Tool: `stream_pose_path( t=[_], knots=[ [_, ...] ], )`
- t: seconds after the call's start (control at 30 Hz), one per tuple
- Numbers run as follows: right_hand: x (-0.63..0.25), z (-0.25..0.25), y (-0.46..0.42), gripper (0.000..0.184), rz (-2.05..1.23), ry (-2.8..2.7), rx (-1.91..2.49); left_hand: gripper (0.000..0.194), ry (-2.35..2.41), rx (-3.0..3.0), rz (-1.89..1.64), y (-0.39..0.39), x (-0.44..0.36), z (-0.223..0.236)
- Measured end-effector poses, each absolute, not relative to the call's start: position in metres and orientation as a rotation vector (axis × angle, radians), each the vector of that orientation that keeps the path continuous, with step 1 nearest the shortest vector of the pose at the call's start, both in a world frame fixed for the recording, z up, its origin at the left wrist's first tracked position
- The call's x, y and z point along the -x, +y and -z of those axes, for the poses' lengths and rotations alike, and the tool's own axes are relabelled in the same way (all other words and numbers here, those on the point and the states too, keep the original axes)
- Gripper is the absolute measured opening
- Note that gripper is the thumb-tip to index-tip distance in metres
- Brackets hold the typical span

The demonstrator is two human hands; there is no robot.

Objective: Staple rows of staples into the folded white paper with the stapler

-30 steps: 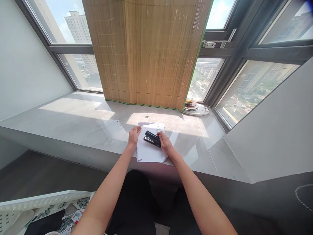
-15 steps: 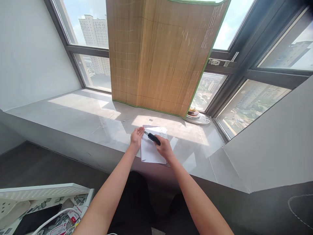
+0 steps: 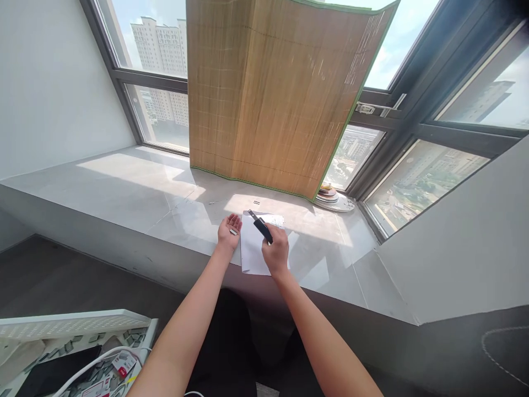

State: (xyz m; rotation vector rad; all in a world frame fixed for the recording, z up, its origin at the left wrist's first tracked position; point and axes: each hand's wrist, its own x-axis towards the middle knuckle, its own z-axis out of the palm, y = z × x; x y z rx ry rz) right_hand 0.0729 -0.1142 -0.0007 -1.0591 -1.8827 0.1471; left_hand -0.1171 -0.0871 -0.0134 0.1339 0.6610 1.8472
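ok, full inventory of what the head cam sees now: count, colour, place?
Stapler: one, black, in right hand
Small strip: one, greyish, on left palm
Paper: stack or sheet unclear, white, on sill
Tiny strips: apparently two, dark, on sill beyond paper
Sill: one, grey, below windows
Slatted screen: one, tan with green edging, before windows
Plate-like stack: count unclear, white and brown, by screen's lower right corner
Window frames: several, dark, behind screen
Basket: one, white, lower left, mixed contents
Cord: one, greyish, lower right
Left hand: one, bare, palm up, left of paper
Right hand: one, bare, over paper
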Motion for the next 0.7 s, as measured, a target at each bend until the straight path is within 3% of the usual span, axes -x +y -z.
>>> stream_pose_path(
  t=[0.17,0.4,0.57,0.7],
  knots=[
    [-0.09,0.017,-0.106,0.032,-0.658,-1.701,1.267,0.027,0.709,-0.346,-1.835,-0.093,0.121,0.009],
    [-0.081,-0.022,-0.136,0.028,-0.42,-1.774,1.029,0.018,0.751,-0.518,-1.907,-0.117,0.082,-0.022],
    [-0.067,-0.053,-0.156,0.016,-0.553,-1.941,0.816,0.029,0.682,-0.663,-1.813,-0.139,0.045,-0.058],
    [-0.072,-0.061,-0.161,0.012,-0.682,-1.76,0.845,0.033,0.723,-0.789,-1.773,-0.148,0.019,-0.077]
  ],
)
